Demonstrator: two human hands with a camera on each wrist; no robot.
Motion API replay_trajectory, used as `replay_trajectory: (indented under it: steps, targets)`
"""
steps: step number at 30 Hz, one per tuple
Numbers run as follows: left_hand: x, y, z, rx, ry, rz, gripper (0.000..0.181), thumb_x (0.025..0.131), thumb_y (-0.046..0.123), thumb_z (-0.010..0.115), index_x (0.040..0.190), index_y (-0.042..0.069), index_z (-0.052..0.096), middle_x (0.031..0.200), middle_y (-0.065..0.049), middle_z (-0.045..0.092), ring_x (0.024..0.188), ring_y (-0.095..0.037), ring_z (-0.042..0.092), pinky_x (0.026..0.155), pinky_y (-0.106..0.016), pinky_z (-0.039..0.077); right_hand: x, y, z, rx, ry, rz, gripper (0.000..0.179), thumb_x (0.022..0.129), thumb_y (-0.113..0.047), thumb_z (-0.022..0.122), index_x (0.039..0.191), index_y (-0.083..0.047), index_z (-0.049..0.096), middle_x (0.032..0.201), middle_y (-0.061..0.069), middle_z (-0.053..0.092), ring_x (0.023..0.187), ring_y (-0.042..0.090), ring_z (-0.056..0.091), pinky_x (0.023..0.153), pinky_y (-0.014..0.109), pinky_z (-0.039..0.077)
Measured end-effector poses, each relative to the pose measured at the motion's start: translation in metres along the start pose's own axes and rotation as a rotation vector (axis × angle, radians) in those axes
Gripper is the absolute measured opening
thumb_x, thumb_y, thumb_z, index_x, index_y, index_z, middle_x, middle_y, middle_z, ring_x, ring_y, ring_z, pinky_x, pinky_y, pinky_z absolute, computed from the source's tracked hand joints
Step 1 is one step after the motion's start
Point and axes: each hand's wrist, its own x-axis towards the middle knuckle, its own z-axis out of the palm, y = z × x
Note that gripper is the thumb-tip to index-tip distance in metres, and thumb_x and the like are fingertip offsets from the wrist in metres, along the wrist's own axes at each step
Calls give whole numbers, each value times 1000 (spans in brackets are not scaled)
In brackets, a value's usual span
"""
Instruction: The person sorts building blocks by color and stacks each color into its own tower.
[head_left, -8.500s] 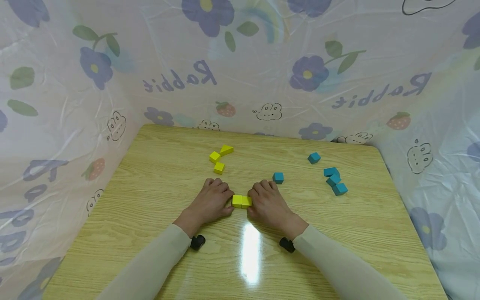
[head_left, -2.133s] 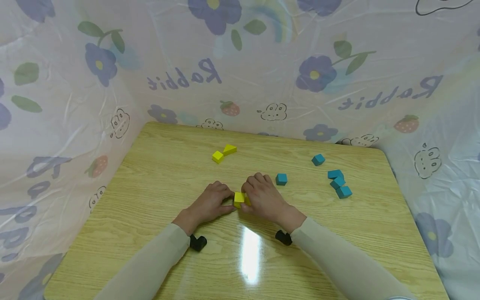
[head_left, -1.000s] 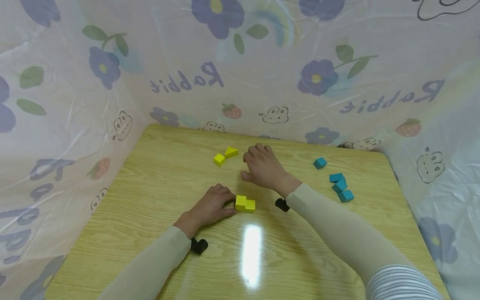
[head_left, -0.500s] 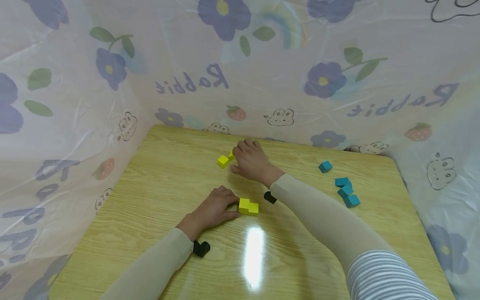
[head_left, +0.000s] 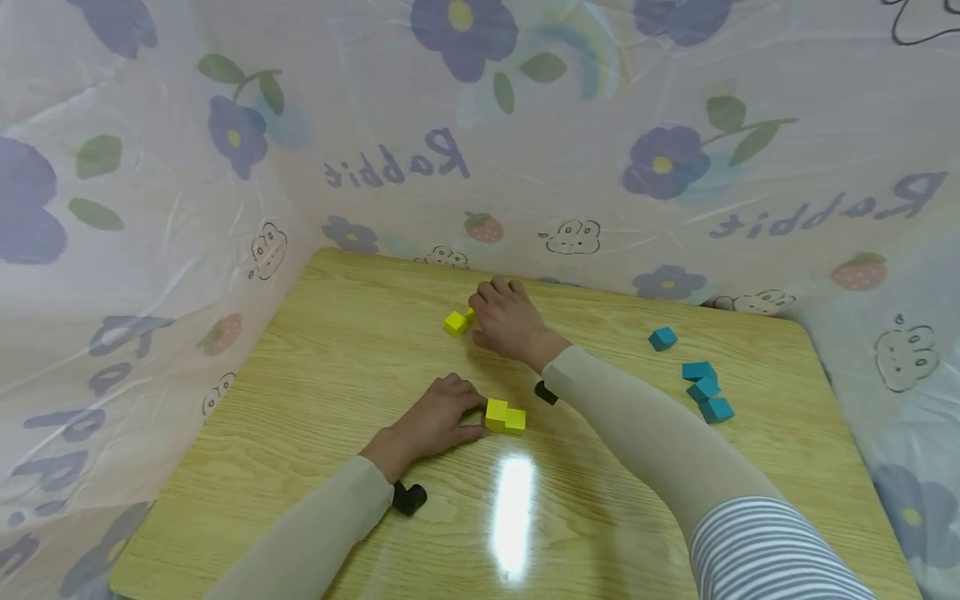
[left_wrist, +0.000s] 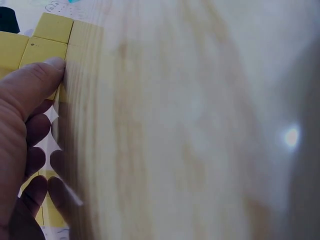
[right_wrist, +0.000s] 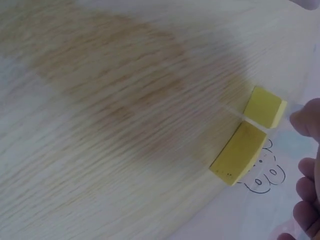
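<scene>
Wood-grain table [head_left: 330,358], left hand [head_left: 441,417] pinching a yellow block [head_left: 496,413], right hand [head_left: 508,320] stretched farther forward — thumb and fingers apart

On the table [head_left: 315,333], a block stack [head_left: 496,413] lies left of clustered blocks [head_left: 703,390].

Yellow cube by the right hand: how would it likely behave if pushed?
The yellow cube would probably slide rather than roll, since its faces look flat. Straight edges suggest it is stiff. Resting low on the table, it seems unlikely to tip.
</scene>
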Motion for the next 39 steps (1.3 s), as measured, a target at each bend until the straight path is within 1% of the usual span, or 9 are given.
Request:
replay_trajectory:
  steps: [9,12,15,19,24,27,30,35,39]
  targets:
    - [0,-2,2,17,-9,4,35,92,46,64,117,22,67,111,12,61,105,-9,48,100,-32,38,3,5,7,-67,7,-71,39,91,-42,63,112,-10,56,116,7,52,110,28,41,96,44,38]
    - [0,-3,2,17,-7,8,34,92,47,63,116,22,67,111,13,61,105,-9,48,100,-32,38,9,7,10,-113,11,-114,33,92,-37,61,111,-11,57,115,6,53,109,27,42,95,43,38]
    - [0,-3,2,18,-6,14,34,92,48,63,115,22,67,110,13,61,105,-9,48,100,-31,38,17,6,13,-156,-1,-152,26,95,-33,54,111,-13,57,114,4,54,109,26,43,95,42,37]
    - [0,-2,1,30,1,26,34,92,48,63,114,22,67,110,13,62,105,-9,48,101,-31,37,27,4,18,-180,-18,-187,26,97,-31,51,115,-14,58,115,2,55,110,26,45,96,42,37]
    - [0,-3,0,45,11,36,32,93,46,63,113,21,68,110,12,62,106,-10,48,101,-32,37,37,2,23,-180,-43,-211,29,99,-31,53,122,-15,58,120,1,55,110,25,45,95,43,37]
    - [0,-1,-1,47,9,36,33,93,47,63,113,21,68,110,12,63,106,-10,49,101,-32,37,38,2,25,-170,-56,-207,26,102,-25,48,125,-16,58,122,1,55,111,25,44,95,43,36]
    - [1,1,-2,49,0,27,35,93,48,63,115,21,68,112,11,63,107,-10,49,102,-33,38,37,1,27,-159,-47,-206,25,104,-21,45,124,-17,59,122,0,56,113,25,45,96,43,37]
    - [1,2,-2,57,-8,11,36,93,48,62,116,21,67,112,10,62,108,-10,49,102,-33,38,36,1,29,-123,-14,-201,21,101,-21,54,118,-18,65,119,-1,60,115,25,47,97,43,39]
    - [0,0,-1,71,-3,6,35,93,48,62,115,22,68,112,11,63,107,-10,48,100,-33,39,36,0,30,-102,-22,-185,21,98,-23,59,118,-19,65,120,-1,59,118,25,45,100,44,37]
